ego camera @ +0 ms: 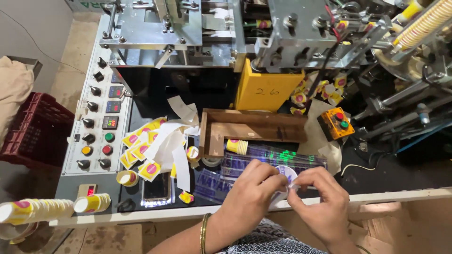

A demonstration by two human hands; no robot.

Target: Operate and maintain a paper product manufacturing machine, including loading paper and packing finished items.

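Both hands at near centre, over the clear plastic sleeve (263,162) lying on the dark machine table (400,174). Left hand (252,195) with fingers curled closed around the sleeve's near end; right hand (318,200) pinching its thin edge between thumb and fingertips. Better to keep the pinch light and pull the film apart evenly, probably without tearing. Opening itself hidden behind the fingers; stack of yellow paper cups (237,146) at the far end only partly visible.

Yellow cup blanks (141,143) with pink dots, a maroon crate (37,127), a yellow box (266,89).
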